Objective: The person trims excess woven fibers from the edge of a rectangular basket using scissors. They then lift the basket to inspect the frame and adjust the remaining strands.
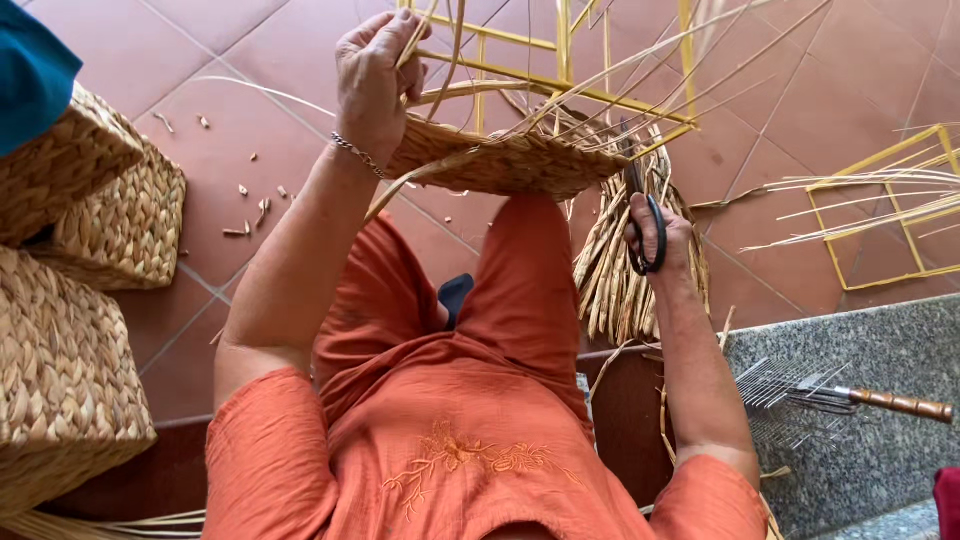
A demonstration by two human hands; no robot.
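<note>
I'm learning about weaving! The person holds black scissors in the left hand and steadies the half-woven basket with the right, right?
Not quite: the head view shows the hands swapped. The black scissors are in the right hand, and the left hand steadies the half-woven basket.

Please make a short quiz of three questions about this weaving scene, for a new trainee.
1. True or false: the right hand holds black-handled scissors.
2. What does the left hand grip? A) a hammer B) straw strands at the yellow wire frame C) a cup
3. Fill in: the finished woven baskets are stacked on the person's ___ side.

Key: 1 true; 2 B; 3 left. The half-woven basket rests over the knees, and a wire brush with a wooden handle lies on the stone ledge.
</note>
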